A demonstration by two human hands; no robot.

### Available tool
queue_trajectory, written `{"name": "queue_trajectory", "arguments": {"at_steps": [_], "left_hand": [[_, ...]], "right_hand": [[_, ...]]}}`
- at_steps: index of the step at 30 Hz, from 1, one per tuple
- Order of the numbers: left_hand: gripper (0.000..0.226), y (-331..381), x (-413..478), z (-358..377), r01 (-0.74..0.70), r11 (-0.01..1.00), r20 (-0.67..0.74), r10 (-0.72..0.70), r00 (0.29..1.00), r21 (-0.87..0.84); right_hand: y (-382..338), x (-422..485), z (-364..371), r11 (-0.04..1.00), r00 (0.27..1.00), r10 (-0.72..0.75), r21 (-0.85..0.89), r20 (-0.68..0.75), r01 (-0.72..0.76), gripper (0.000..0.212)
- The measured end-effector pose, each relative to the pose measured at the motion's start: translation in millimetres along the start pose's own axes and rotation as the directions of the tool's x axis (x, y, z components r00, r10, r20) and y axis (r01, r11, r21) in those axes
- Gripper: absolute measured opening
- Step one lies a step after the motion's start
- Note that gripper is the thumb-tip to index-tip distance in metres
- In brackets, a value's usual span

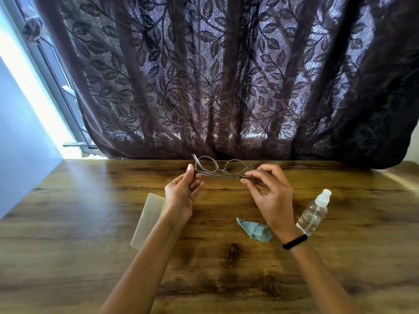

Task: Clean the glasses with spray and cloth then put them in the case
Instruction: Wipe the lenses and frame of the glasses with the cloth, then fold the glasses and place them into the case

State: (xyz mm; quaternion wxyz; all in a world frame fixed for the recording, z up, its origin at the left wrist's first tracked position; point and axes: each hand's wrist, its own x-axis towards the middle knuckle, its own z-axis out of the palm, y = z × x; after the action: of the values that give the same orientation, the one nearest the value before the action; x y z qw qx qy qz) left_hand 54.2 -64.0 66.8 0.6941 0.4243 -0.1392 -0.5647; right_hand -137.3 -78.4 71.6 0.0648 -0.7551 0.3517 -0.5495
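Observation:
Clear-framed glasses (pixel 217 169) are held above the far middle of the wooden table (pixel 79 223), temples folded. My left hand (pixel 182 197) pinches the frame's left end. My right hand (pixel 271 196) pinches the right end, at the tip of a folded temple. A pale flat case (pixel 147 219) lies closed on the table, partly under my left wrist. A small light-blue cloth (pixel 255 230) lies crumpled below my right hand. To the right of that wrist lies a clear spray bottle (pixel 314 215) with a white cap, tilted on its side.
A dark leaf-patterned curtain (pixel 226 75) hangs along the table's far edge. A bright window frame (pixel 52 71) and a blue wall (pixel 20 143) stand at the left. A black band (pixel 294 242) circles my right wrist.

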Motion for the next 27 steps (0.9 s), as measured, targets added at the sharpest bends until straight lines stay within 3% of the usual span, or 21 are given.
{"name": "queue_trajectory", "arguments": {"at_steps": [8,11,13,17,21,24,27], "left_hand": [[0.019,1,-1,-4,-0.035,0.995,0.030,0.032,0.999,0.098],[0.021,1,-1,-7,-0.126,0.960,0.041,0.119,0.992,0.250],[0.021,1,1,-8,-0.216,0.868,0.097,0.193,0.976,0.446],[0.018,0,1,-3,-0.277,0.664,0.239,0.151,0.959,0.694],[0.021,-5,4,-7,-0.368,0.533,0.265,0.262,0.928,0.762],[0.012,-1,9,-15,-0.537,0.334,0.360,0.467,0.808,0.775],[0.006,6,17,-27,-0.622,0.175,0.482,0.486,0.729,0.764]], "right_hand": [[-1,1,-2,0.998,1.000,0.025,0.053,-0.017,-0.024,0.034],[2,2,-4,1.000,1.000,0.001,0.013,-0.024,-0.001,0.028],[3,3,-5,1.000,1.000,0.001,-0.007,-0.022,-0.002,0.020],[2,1,-2,0.997,0.992,-0.015,-0.079,0.123,0.025,0.014],[4,-2,0,0.994,0.992,0.046,-0.102,0.116,-0.034,0.012],[8,1,-5,0.994,0.990,0.104,-0.040,0.094,-0.101,0.010],[13,5,-8,0.983,0.980,0.178,0.026,0.092,-0.181,0.007]]}}
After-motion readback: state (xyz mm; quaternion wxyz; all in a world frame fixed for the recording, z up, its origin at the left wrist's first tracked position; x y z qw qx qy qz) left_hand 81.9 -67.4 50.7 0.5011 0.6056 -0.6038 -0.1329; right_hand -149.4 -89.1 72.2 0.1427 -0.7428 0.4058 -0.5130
